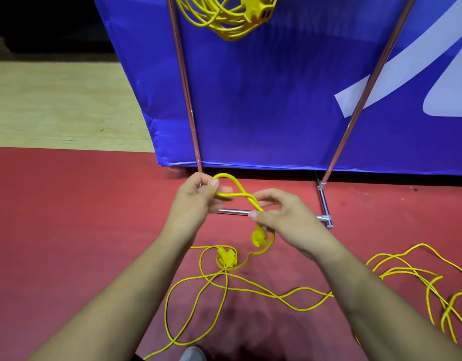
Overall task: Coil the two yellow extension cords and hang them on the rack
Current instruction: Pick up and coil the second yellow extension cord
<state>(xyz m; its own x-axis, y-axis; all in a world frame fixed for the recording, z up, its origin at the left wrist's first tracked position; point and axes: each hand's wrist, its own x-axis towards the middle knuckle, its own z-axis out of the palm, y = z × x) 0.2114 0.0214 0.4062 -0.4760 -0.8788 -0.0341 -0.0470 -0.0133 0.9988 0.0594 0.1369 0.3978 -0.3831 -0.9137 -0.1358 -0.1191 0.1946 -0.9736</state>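
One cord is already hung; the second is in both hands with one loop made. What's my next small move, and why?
Probably slide the right hand down the thin yellow extension cord and bring a second loop up to the left hand, which pinches the first. Only one loop exists, the round yellow plug dangles below, and most cord lies sprawled on the red floor.

both hands (196,196) (279,217) pinch a loop of yellow cord (235,195) before the rack (325,204).

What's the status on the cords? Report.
Left hand and right hand pinch a loop of the second cord. First cord hangs coiled at rack. Rest loose on floor.
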